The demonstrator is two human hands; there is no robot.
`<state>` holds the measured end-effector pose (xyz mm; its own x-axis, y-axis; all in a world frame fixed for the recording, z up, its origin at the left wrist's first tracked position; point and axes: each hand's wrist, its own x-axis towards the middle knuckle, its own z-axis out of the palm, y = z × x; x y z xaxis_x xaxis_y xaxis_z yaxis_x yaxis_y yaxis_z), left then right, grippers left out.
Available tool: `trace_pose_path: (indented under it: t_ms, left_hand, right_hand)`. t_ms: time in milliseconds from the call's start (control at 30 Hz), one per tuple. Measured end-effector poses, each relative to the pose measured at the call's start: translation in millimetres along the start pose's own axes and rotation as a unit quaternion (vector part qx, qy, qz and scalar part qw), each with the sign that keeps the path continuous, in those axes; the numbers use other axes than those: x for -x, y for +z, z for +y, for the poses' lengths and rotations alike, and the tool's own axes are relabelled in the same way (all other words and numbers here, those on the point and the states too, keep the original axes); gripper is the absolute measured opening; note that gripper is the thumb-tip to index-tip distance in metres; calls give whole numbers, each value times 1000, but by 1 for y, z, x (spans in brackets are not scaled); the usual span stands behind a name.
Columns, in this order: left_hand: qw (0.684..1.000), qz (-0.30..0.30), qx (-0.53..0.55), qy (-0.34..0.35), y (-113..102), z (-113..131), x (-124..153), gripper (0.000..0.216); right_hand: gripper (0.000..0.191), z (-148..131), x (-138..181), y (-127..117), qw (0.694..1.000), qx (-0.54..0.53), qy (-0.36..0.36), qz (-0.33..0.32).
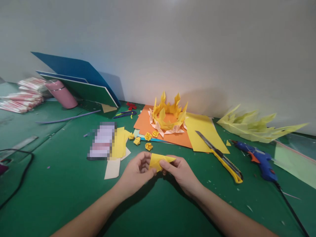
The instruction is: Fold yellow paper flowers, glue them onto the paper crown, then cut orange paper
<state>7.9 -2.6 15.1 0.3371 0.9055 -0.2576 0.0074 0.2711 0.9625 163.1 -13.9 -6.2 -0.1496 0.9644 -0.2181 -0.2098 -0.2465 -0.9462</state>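
Note:
A small folded piece of yellow paper (155, 160) is held between both hands above the green table. My left hand (138, 169) pinches its left side with thumb and curled fingers. With the thumb pressed on its face, my right hand (181, 171) grips the right part, where a pointed corner sticks out. Just beyond the hands lie several small folded yellow paper flowers (148, 146). Behind them a crown of folded yellow and pale pink paper (169, 115) stands on orange sheets (142, 120). The fingertips under the paper are partly hidden.
A utility knife (222, 159) with its blade out lies on the right, beside a blue glue gun (261, 158) with a cord. A blurred phone (102, 141) and yellow slips (120, 141) lie left. Farther back are a pink bottle (61, 93) and leaning boards (81, 90).

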Motion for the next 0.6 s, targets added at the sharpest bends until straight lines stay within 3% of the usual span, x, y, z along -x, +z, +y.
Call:
trace_pose_path:
  t_ms: [600]
  left_hand:
    - [997, -11, 62, -43, -3, -1, -1, 40]
  right_hand:
    - [44, -1, 1, 3, 1000, 24, -6, 0]
